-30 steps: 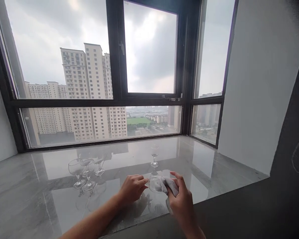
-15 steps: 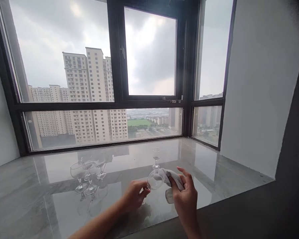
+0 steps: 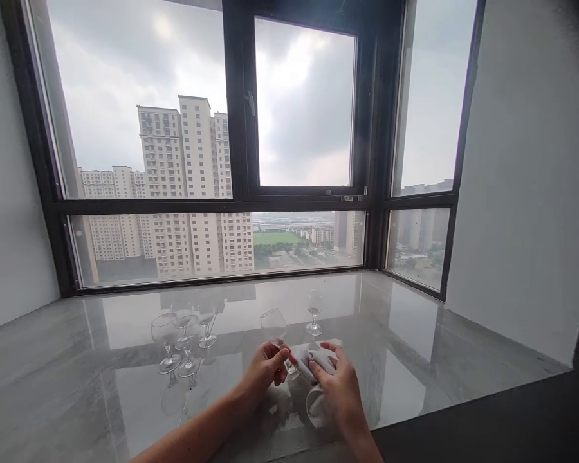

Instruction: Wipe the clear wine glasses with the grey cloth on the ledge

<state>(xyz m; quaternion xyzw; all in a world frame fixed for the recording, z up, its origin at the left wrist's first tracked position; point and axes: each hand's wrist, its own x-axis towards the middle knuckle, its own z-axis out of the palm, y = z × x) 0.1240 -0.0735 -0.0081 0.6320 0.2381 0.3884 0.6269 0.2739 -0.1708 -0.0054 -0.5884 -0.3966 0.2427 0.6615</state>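
Near the front of the glossy sill, my left hand (image 3: 267, 366) is closed around the stem of a clear stemmed glass (image 3: 273, 323). The glass tilts, its bowl pointing up and to the left, and its foot shows between my two hands. A pale grey-white cloth (image 3: 324, 355) is gripped in my right hand (image 3: 338, 379), right beside the foot of that glass. Part of the stem is hidden by my left fingers. Just behind the cloth a second stemmed glass (image 3: 314, 311) stands upright on the sill.
Several stemmed glasses (image 3: 165, 330) stand close together on the left of the shiny grey stone sill (image 3: 125, 411), which mirrors the window. Dark-framed windows (image 3: 299, 200) rise behind it. A white wall (image 3: 525, 193) bounds the right, and the sill's front edge runs along the lower right.
The held glass has turned from lying sideways to bowl up. The cloth has moved from higher up at the right down to its foot. The view has swung slightly left.
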